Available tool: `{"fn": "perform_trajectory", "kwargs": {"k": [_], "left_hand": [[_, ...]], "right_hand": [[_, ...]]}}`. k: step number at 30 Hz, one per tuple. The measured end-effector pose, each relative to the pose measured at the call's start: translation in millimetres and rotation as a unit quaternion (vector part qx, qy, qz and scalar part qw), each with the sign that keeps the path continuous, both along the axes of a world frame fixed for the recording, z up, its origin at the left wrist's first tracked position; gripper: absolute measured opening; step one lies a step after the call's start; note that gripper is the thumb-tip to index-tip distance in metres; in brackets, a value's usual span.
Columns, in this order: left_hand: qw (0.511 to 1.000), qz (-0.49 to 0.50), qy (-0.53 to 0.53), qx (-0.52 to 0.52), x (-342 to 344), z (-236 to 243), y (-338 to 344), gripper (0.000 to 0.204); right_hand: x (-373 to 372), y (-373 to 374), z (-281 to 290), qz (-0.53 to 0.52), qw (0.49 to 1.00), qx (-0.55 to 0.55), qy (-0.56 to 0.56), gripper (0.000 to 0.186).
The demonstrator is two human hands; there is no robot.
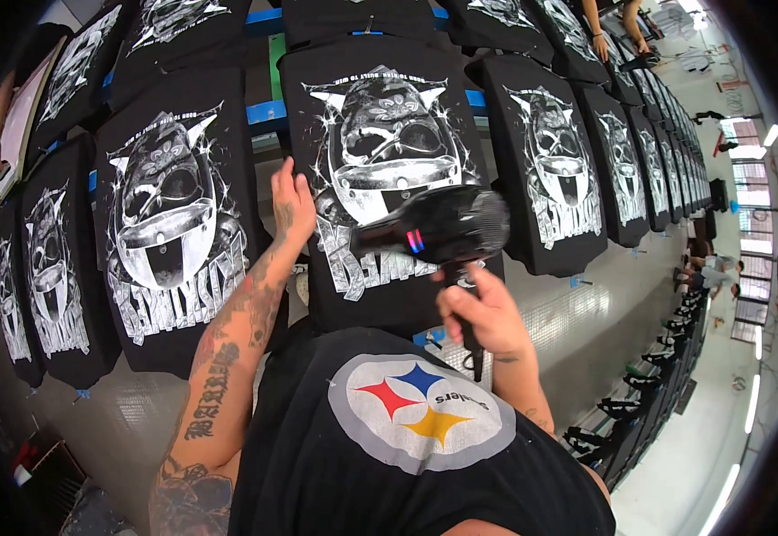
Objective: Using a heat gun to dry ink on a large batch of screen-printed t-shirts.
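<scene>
Free room above hair dryer (438, 225), which partly blocks middle shirt (387, 116)

Dark tattoos (211, 393) mark the left arm (250, 313), and the black shirt (313, 464) bears a round, grey-edged emblem (422, 413).

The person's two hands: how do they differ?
The left hand is open with nothing visibly held; the right hand grips a black hair dryer. The left hand is at the central shirt's left edge, the right hand near its lower right. Both are bare.
</scene>
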State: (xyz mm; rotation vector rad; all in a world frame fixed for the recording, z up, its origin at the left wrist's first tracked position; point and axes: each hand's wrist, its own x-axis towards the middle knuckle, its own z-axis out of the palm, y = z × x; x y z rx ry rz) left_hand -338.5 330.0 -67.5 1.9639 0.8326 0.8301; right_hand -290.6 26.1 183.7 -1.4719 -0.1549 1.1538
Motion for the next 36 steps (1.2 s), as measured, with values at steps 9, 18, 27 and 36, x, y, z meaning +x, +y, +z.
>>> {"fn": "perform_trajectory", "kwargs": {"k": [9,18,27,36], "left_hand": [[0.974,0.000,-0.095,-0.203,-58.2,-38.3,-49.7,0.046],[0.990,0.048,-0.017,-0.129,-77.3,-29.0,-69.5,0.038],[0.991,0.097,0.092,-0.014,-83.0,3.7,-101.0,0.038],[0.974,0.182,0.130,-0.041,-114.1,13.9,-160.3,0.036]], "right_hand": [[-14.5,-16.4,12.8,-0.003,0.998,-0.055,-0.025,0.034],[26.8,-85.0,11.9,0.008,0.999,-0.022,-0.042,0.037],[76.2,-156.0,4.7,0.031,0.996,0.068,-0.040,0.058],[101.2,-92.3,-9.8,0.140,0.983,0.029,-0.114,0.047]]}}
